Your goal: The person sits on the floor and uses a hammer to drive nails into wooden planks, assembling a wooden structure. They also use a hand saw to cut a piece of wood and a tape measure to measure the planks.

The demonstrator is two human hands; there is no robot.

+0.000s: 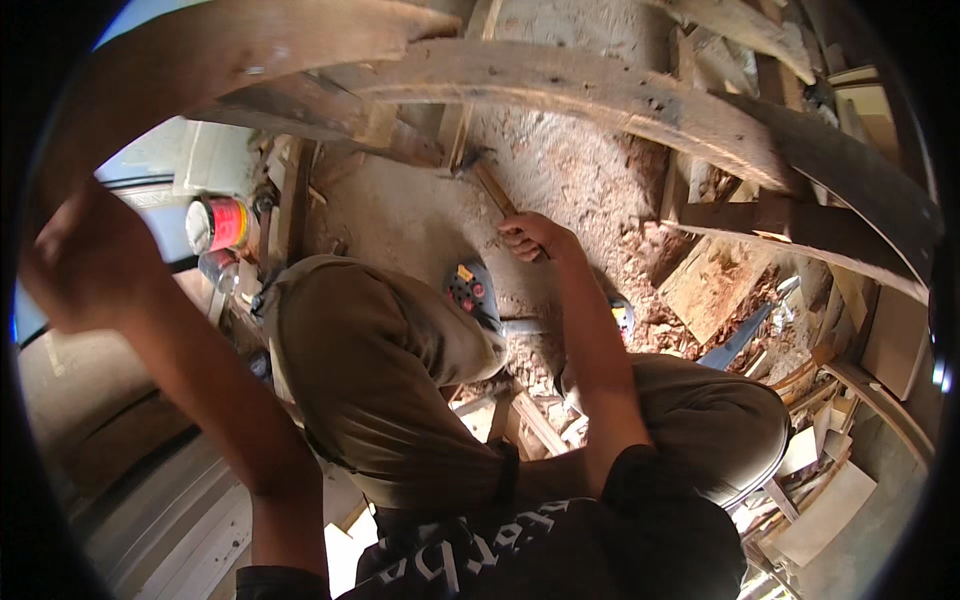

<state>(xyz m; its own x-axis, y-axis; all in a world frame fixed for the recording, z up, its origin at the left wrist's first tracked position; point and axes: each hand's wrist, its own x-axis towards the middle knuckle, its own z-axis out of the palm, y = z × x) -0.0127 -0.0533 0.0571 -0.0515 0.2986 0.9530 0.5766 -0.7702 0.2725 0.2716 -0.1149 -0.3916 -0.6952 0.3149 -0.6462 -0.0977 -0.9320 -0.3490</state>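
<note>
My right hand (pixel 532 237) is closed around the wooden handle of a hammer (pixel 493 188). The hammer's dark head lies beside the foot of an upright wooden strip, low over the dusty ground. On the far left, my raised left hand (pixel 95 262) is closed at the lower end of a curved wooden plank (pixel 250 45). Blur hides the detail of its fingers. This plank arches across the top left and meets a second curved wooden beam (pixel 580 85), which spans the view in front of me.
A white-lidded tub with a red and yellow label (pixel 222 223) stands left, above a clear plastic container (pixel 218 268). At right lie a handsaw (pixel 737 338), a square board (pixel 718 285) and wood scraps (pixel 825 500). My sandalled foot (pixel 474 292) rests on the ground between my bent knees.
</note>
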